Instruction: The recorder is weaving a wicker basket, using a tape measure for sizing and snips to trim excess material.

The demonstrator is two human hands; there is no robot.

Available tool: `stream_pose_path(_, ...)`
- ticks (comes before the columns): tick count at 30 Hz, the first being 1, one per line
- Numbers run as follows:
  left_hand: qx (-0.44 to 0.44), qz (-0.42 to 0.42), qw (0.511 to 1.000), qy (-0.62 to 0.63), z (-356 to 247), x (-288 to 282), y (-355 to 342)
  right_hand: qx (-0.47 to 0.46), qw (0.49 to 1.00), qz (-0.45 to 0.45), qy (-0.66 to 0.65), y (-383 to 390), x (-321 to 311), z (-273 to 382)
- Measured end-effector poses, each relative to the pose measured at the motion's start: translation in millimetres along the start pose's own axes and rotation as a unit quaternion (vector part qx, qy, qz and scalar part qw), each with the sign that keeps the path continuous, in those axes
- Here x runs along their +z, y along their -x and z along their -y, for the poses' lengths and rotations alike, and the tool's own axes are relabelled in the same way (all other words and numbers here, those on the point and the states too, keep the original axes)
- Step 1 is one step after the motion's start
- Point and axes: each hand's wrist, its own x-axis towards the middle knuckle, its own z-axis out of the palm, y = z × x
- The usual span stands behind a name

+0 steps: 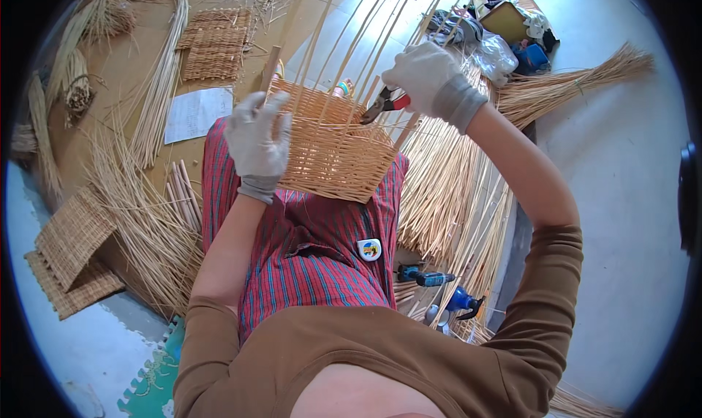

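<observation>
A partly woven wicker basket (336, 158) rests on my lap, with long upright stakes (318, 34) rising from its rim. My left hand (257, 136), in a whitish glove, lies against the basket's left side with its fingers apart. In my gloved right hand (431, 81) is a pair of pruning shears (376, 107) with dark jaws and a red handle. The hand is closed round the handle, above the basket's right side. The shears' jaws point down and left, at the rim among the stakes. Whether they touch a strand I cannot tell.
Long bundles of wicker rods (453, 184) lie to my right, and loose rods (146, 228) to my left. Woven panels (216, 45), a paper sheet (197, 114), a cordless drill (424, 275), a blue spray bottle (462, 301) and a white tape measure (369, 250) are nearby.
</observation>
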Motion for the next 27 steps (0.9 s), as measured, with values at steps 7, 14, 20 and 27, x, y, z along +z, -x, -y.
stream_pose_path(7,0.063,0.191,0.979,0.022,-44.9,20.9,-10.7,0.011,0.999,0.013,0.047,-0.5,10.7,23.7)
stream_pose_path(14,0.107,0.124,0.982,0.094,-58.4,37.2,-3.8,0.051,0.999,0.015,0.01,36.7,17.0,-23.1)
stream_pose_path(20,0.133,0.186,0.973,-0.005,-74.4,57.3,-7.3,0.056,0.997,-0.029,0.04,45.5,46.3,-8.3)
stream_pose_path(27,0.126,0.188,0.973,0.042,-71.0,55.0,-2.9,0.067,0.996,-0.054,-0.016,47.2,51.6,11.8)
